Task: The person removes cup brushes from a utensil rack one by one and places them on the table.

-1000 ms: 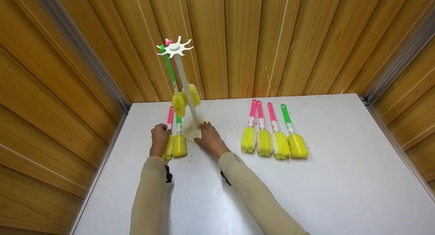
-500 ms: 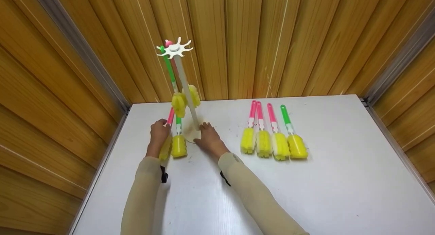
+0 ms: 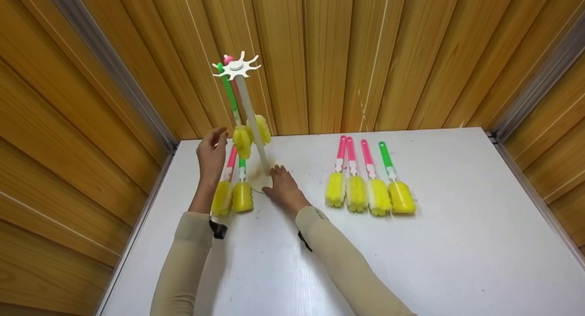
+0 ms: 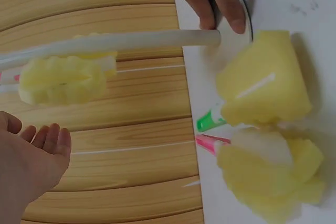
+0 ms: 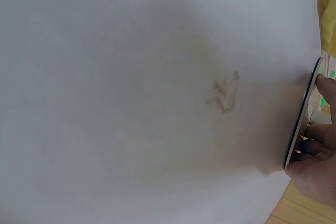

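Observation:
A white rack has a hooked top (image 3: 236, 68), a grey post (image 3: 250, 110) and a round base (image 3: 260, 179). Two sponge brushes hang from it, one with a green handle (image 3: 229, 94), the other pink and partly behind the post. Near their yellow heads, my left hand (image 3: 212, 156) is raised, holding nothing, fingers loosely bent. Below it on the table lie a pink-handled brush (image 3: 222, 198) and a green-handled brush (image 3: 242, 197). My right hand (image 3: 284, 188) presses on the base, thumb and fingers spread beside the post; some fingertips are hidden in the head view.
Several brushes lie in a row at the right: pink-handled ones (image 3: 356, 193) and one green-handled brush (image 3: 401, 197). The white table (image 3: 457, 243) ends at a yellow wood-grain wall (image 3: 320, 60), with side walls left and right.
My left hand has let go of the pink-handled brush on the table and risen up and away from it. That brush now lies slanted. My right hand stays on the base.

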### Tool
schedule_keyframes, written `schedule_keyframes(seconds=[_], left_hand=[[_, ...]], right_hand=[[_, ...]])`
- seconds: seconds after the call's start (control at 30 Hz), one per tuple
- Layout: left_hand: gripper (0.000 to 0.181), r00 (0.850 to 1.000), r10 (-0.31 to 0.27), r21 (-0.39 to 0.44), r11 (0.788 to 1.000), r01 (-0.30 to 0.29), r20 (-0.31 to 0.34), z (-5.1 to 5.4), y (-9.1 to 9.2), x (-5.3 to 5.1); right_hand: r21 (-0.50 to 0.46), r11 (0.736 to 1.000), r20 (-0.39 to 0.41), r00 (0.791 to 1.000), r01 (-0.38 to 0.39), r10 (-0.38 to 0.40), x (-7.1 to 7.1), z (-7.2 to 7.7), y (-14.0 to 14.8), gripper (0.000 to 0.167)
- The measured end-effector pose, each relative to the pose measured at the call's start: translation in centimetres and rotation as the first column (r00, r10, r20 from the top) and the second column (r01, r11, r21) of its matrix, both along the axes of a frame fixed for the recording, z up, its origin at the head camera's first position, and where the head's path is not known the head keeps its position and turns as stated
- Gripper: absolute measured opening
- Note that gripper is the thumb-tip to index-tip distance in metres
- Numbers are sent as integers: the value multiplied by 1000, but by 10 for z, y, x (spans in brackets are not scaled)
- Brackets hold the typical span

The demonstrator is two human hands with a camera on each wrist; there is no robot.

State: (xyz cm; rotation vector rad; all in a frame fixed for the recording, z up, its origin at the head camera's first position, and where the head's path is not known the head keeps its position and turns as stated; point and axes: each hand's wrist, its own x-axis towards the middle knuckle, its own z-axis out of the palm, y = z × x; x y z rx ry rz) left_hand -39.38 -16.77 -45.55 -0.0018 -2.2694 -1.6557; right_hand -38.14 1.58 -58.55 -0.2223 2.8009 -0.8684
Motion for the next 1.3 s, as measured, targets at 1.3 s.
schedule_keyframes(seconds=[1.3], left_hand=[[39, 973, -176, 127, 972, 195, -149, 31, 34, -7]], right_hand=[[15, 997, -45, 996, -71, 71, 3, -3, 3, 73]])
